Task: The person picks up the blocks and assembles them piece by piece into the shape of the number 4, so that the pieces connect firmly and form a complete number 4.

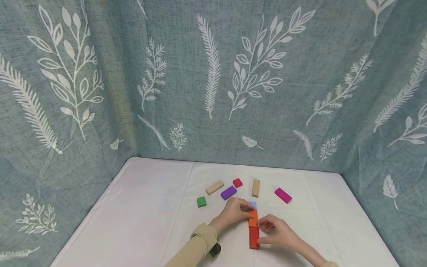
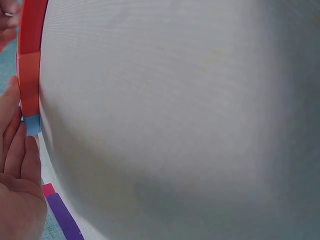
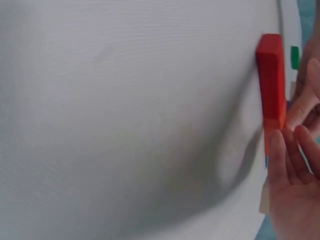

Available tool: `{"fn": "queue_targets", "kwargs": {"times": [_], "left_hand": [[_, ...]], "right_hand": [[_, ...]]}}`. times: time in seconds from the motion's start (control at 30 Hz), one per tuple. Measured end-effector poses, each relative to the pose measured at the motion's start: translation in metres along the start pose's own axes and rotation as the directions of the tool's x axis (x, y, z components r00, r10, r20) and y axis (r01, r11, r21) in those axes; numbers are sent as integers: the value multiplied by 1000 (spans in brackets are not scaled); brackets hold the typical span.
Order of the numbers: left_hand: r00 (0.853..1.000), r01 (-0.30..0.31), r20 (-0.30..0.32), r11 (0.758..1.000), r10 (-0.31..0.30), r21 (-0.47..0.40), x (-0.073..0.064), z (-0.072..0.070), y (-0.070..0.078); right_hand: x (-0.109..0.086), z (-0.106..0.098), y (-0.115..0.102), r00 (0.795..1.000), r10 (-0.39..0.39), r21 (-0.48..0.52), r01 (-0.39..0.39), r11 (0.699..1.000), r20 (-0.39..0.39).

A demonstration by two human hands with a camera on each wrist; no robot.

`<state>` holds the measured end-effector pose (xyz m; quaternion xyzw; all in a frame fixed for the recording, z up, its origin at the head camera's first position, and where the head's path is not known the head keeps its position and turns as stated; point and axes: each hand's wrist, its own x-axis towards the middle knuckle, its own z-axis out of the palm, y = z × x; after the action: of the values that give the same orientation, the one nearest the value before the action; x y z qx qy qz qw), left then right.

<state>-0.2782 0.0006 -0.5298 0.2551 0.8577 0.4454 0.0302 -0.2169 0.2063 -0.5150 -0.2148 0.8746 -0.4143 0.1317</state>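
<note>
Three blocks lie end to end in a row: a red block (image 1: 254,238) nearest, an orange block (image 1: 253,218) in the middle, and a light blue block (image 1: 253,204) at the far end. On the row's left side, my left hand (image 1: 234,210) has its fingertips beside the light blue and orange blocks. The left fingers look mostly straight in the left wrist view. From the right, my right hand (image 1: 278,233) reaches to the row, fingertips by the orange block and thumb by the red one. Its fingers (image 3: 278,160) look extended, curled round nothing.
Beyond the row lie a green block (image 1: 201,201), a purple block (image 1: 228,193), a small red block (image 1: 237,183), two plain wood blocks, one on the left (image 1: 215,187), and a magenta block (image 1: 283,195). A black object (image 1: 215,249) shows by the left sleeve. Patterned curtains surround the white table.
</note>
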Motion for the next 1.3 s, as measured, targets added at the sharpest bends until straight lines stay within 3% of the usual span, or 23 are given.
{"fn": "queue_targets", "kwargs": {"times": [0.23,0.4,0.67,0.77,1.0,1.3], "left_hand": [[1000,2,5,1000,-2,2,0,0,0],[1000,9,10,1000,-9,-2,1,0,0],[1000,23,11,1000,-22,-15,0,-1,2],[999,32,12,999,-31,-15,-1,-1,2],[1000,21,15,1000,-21,5,-1,-2,3],[1000,19,8,1000,-19,7,-2,-2,4]], "right_hand": [[2,-13,0,999,8,137,-3,991,-38],[4,-21,-1,994,82,214,-65,975,-73],[8,-33,4,976,124,251,-77,965,-180],[11,-37,7,961,156,255,-96,962,-229],[16,-47,11,905,246,299,-142,944,-347],[19,-58,16,867,274,305,-150,940,-416]]}}
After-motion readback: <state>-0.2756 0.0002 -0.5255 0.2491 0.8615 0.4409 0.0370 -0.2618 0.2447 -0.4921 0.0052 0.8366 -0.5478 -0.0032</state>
